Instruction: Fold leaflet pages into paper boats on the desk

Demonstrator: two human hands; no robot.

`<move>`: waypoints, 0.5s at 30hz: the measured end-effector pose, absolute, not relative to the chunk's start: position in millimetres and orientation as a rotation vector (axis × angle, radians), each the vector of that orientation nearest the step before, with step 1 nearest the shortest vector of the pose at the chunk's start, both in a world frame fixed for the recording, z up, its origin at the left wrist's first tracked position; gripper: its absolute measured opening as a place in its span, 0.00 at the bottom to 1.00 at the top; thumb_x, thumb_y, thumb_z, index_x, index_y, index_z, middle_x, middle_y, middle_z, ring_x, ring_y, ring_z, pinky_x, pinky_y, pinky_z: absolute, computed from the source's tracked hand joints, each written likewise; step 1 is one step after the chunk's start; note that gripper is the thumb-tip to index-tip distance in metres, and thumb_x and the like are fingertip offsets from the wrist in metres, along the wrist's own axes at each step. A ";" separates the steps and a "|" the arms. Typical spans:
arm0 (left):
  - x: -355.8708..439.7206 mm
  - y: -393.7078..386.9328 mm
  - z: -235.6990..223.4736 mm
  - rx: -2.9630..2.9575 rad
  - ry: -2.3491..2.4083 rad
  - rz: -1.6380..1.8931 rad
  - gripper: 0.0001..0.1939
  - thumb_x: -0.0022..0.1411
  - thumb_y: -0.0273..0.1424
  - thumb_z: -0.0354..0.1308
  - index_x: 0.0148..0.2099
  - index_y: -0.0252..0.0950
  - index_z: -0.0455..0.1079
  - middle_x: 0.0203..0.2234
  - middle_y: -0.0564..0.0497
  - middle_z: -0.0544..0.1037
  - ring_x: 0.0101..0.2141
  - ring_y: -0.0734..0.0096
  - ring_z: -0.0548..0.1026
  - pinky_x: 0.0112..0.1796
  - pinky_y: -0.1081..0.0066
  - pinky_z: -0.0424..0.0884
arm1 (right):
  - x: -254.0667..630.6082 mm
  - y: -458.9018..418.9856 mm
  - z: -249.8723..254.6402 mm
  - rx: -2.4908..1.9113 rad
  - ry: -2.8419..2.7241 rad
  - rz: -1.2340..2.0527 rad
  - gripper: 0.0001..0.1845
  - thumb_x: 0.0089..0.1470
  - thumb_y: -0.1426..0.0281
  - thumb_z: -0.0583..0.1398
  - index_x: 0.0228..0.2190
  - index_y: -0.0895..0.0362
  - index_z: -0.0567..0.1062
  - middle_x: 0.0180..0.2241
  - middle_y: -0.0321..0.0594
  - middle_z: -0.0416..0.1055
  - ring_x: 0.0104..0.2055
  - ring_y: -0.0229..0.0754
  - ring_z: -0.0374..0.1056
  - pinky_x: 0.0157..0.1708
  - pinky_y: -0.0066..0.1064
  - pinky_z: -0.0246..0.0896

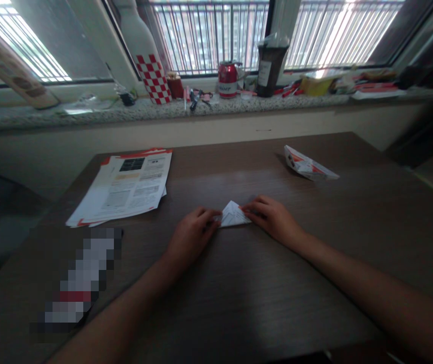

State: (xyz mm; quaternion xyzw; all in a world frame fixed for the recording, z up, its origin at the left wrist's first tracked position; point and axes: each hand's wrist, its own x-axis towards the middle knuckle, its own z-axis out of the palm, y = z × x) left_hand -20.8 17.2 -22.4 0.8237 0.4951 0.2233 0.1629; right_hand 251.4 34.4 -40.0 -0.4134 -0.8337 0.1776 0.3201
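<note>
Here, far behind the folded paper (233,217) stands a dark cup (273,68), contents unclear; left hand (196,226) and right hand (271,216) pinch the paper's opposite ends.

On the worktop (231,303), one free passage goes between the paper stack (129,194) and the farther folded paper (309,165). Nearer, the left hand (193,230) and the right hand (273,217) block the middle; between the two forearms (140,293), the worktop is open.
</note>
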 end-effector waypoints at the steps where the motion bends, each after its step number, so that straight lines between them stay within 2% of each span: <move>1: -21.1 17.4 -23.2 2.374 1.403 0.630 0.12 0.74 0.33 0.56 0.55 0.42 0.77 0.41 0.47 0.78 0.37 0.62 0.79 0.38 0.66 0.74 | 251.0 34.2 -41.4 -1.082 -2.205 0.449 0.10 0.69 0.67 0.60 0.47 0.54 0.81 0.41 0.44 0.75 0.42 0.45 0.74 0.42 0.36 0.69; 6: -22.5 17.6 -26.8 2.462 1.370 0.578 0.16 0.76 0.34 0.53 0.58 0.42 0.78 0.41 0.46 0.77 0.38 0.63 0.78 0.39 0.66 0.74 | 250.2 34.1 -45.8 -1.100 -2.256 0.424 0.15 0.71 0.66 0.57 0.52 0.53 0.80 0.44 0.47 0.74 0.43 0.47 0.74 0.42 0.38 0.70; 10: -21.4 15.8 -26.9 2.483 1.372 0.575 0.16 0.75 0.32 0.54 0.58 0.39 0.77 0.45 0.44 0.76 0.41 0.60 0.77 0.42 0.63 0.74 | 252.0 34.5 -43.2 -1.081 -2.278 0.450 0.14 0.70 0.67 0.58 0.51 0.54 0.81 0.44 0.47 0.74 0.43 0.47 0.74 0.43 0.39 0.70; 15: -19.6 13.2 -22.6 2.441 1.355 0.630 0.09 0.72 0.32 0.60 0.50 0.38 0.79 0.47 0.44 0.77 0.46 0.56 0.76 0.47 0.59 0.73 | 253.5 31.2 -39.6 -0.990 -2.331 0.507 0.10 0.68 0.66 0.61 0.44 0.54 0.83 0.43 0.46 0.74 0.44 0.47 0.73 0.44 0.39 0.68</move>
